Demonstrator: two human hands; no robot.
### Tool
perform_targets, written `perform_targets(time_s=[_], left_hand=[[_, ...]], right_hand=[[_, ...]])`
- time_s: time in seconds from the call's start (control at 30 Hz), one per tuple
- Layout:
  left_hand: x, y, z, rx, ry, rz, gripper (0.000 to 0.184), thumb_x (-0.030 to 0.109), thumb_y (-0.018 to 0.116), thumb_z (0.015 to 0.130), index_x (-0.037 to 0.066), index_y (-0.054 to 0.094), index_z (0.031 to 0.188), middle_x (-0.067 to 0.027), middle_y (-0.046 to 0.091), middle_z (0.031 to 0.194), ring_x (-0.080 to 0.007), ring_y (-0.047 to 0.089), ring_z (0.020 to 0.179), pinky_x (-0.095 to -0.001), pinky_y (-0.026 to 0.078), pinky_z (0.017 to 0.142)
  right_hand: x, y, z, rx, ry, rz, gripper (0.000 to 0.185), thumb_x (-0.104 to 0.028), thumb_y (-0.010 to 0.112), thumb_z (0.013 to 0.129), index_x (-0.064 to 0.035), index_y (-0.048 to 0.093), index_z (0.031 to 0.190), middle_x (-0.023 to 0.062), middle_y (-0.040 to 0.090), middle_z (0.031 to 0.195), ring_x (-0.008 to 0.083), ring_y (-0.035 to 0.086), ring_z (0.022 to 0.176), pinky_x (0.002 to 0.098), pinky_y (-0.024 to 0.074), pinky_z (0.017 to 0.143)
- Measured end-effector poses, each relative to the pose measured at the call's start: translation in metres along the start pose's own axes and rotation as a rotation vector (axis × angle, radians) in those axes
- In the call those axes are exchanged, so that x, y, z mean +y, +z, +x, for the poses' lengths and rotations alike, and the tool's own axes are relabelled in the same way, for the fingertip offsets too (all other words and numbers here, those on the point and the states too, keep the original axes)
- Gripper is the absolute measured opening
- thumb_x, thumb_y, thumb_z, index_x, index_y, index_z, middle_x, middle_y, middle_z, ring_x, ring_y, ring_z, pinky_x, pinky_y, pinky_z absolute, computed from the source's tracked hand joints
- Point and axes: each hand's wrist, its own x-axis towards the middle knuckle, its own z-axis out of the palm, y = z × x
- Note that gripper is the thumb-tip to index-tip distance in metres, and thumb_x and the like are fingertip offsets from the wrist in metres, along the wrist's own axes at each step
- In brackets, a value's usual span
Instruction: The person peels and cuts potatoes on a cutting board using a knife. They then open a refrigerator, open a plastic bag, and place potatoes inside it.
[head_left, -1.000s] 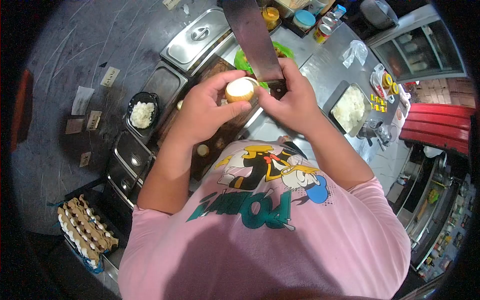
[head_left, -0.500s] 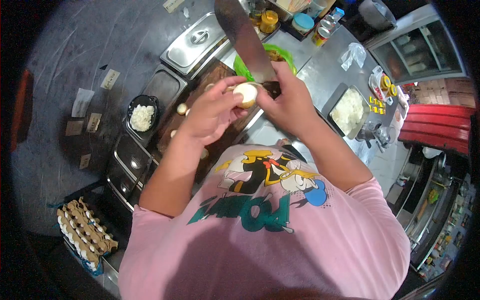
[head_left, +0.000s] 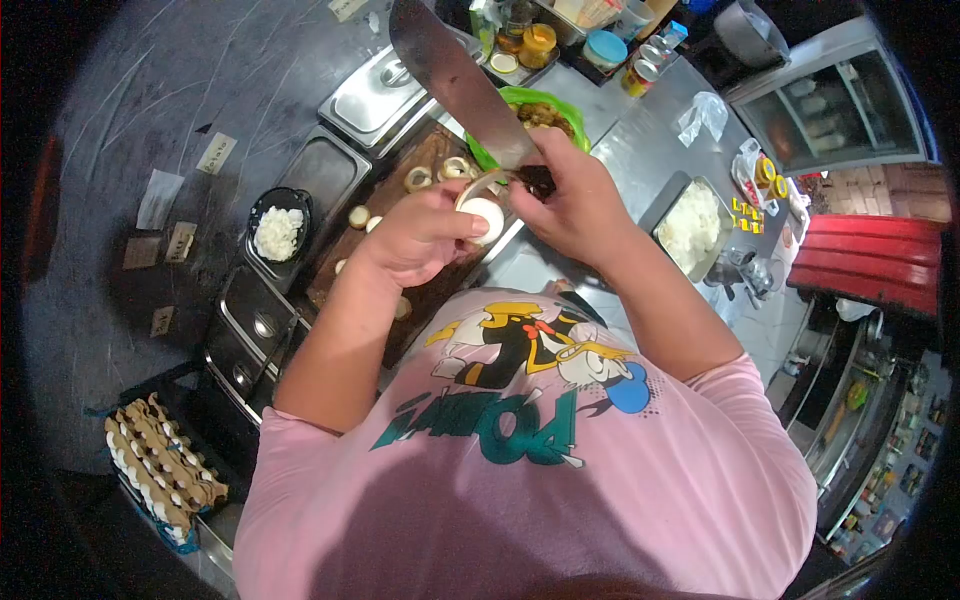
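My left hand (head_left: 420,235) is closed around an onion half (head_left: 484,220), its pale cut face turned up. A thin strip of skin (head_left: 484,187) stands loose along the onion's upper edge, close to my right fingers. With my right hand (head_left: 572,195) I grip a large, broad-bladed knife (head_left: 455,85) by its dark handle, the blade slanting up and left. Below my hands lies a brown wooden cutting board (head_left: 432,148), partly hidden by my left arm. Several onion pieces (head_left: 418,179) rest on it.
A green plastic bag (head_left: 478,143) with brownish scraps lies beyond the board. Left are a small black dish (head_left: 262,212) of chopped white pieces and lidded steel pans (head_left: 370,100). A tray (head_left: 722,255) of white food stands right, egg trays (head_left: 165,465) lower left.
My left hand has turned and closed more tightly around the onion half, and a strip of skin now stands away from it. The knife blade has swung left, showing more of the green bag.
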Motion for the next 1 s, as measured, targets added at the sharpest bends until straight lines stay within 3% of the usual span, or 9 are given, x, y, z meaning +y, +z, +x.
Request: perform_targets(time_s=[0.17,0.23,0.33,0.5,0.63,0.73,0.8,1.0], left_hand=[[-0.001,-0.007,-0.005,0.012,-0.079,0.015,0.038,0.015,0.080,0.091,0.007,0.066,0.126,-0.0009,0.070,0.109,-0.0109,0.066,0.092,-0.0262,0.052,0.075],[-0.002,-0.010,-0.007,0.023,-0.114,0.001,0.038,0.014,0.080,0.091,0.007,0.066,0.125,-0.0016,0.070,0.109,-0.0113,0.066,0.091,-0.0261,0.051,0.074],[-0.006,-0.016,-0.009,0.051,-0.113,0.000,0.038,0.016,0.081,0.090,0.008,0.068,0.125,-0.0020,0.070,0.106,-0.0114,0.065,0.089,-0.0267,0.050,0.071],[-0.009,-0.028,-0.015,-0.095,-0.160,0.107,0.037,0.017,0.081,0.091,0.004,0.070,0.124,-0.0034,0.070,0.099,-0.0116,0.063,0.081,-0.0268,0.049,0.068],[-0.012,-0.032,-0.018,0.004,-0.157,0.081,0.038,0.016,0.081,0.093,0.001,0.069,0.125,-0.0061,0.071,0.101,-0.0140,0.067,0.084,-0.0285,0.054,0.072],[-0.016,-0.031,-0.019,0.063,-0.120,0.045,0.038,0.016,0.079,0.096,0.000,0.067,0.129,-0.0083,0.073,0.106,-0.0166,0.071,0.092,-0.0303,0.058,0.079],[-0.018,-0.023,-0.022,0.228,0.095,-0.089,0.037,0.014,0.076,0.099,-0.001,0.065,0.131,-0.0097,0.074,0.110,-0.0179,0.073,0.098,-0.0302,0.060,0.084],[-0.036,-0.045,-0.020,0.174,0.151,-0.127,0.042,0.014,0.076,0.098,0.002,0.062,0.135,-0.0120,0.074,0.111,-0.0179,0.070,0.085,-0.0298,0.058,0.076]], right_hand=[[0.000,0.002,0.007,-0.033,-0.046,-0.029,0.051,-0.009,0.077,0.088,-0.0045,0.059,0.135,0.0175,0.072,0.110,0.0353,0.073,0.100,0.0403,0.0580,0.086],[0.000,0.004,0.011,-0.048,-0.091,-0.064,0.053,-0.017,0.083,0.087,-0.0072,0.058,0.132,0.0173,0.069,0.114,0.0421,0.071,0.102,0.0486,0.0586,0.084],[0.003,0.012,0.014,-0.053,-0.135,-0.057,0.052,-0.017,0.082,0.086,-0.0082,0.058,0.131,0.0166,0.069,0.113,0.0413,0.071,0.101,0.0486,0.0587,0.083],[0.003,0.020,0.016,-0.082,-0.126,-0.045,0.054,-0.013,0.083,0.085,-0.0072,0.057,0.132,0.0167,0.069,0.111,0.0394,0.072,0.100,0.0460,0.0587,0.083],[0.003,0.024,0.021,-0.067,-0.163,-0.092,0.056,-0.010,0.083,0.084,-0.0060,0.056,0.134,0.0173,0.070,0.110,0.0385,0.072,0.099,0.0429,0.0586,0.083],[0.002,0.023,0.024,-0.061,-0.150,-0.099,0.057,-0.009,0.084,0.084,-0.0062,0.057,0.134,0.0169,0.070,0.111,0.0372,0.073,0.098,0.0412,0.0587,0.084],[0.004,0.024,0.025,-0.048,-0.097,-0.074,0.054,-0.011,0.084,0.085,-0.0070,0.058,0.132,0.0169,0.070,0.112,0.0386,0.073,0.100,0.0435,0.0593,0.084],[0.012,0.031,0.024,-0.006,0.018,-0.081,0.050,-0.015,0.083,0.086,-0.0066,0.060,0.129,0.0190,0.072,0.115,0.0407,0.073,0.104,0.0464,0.0599,0.087]])
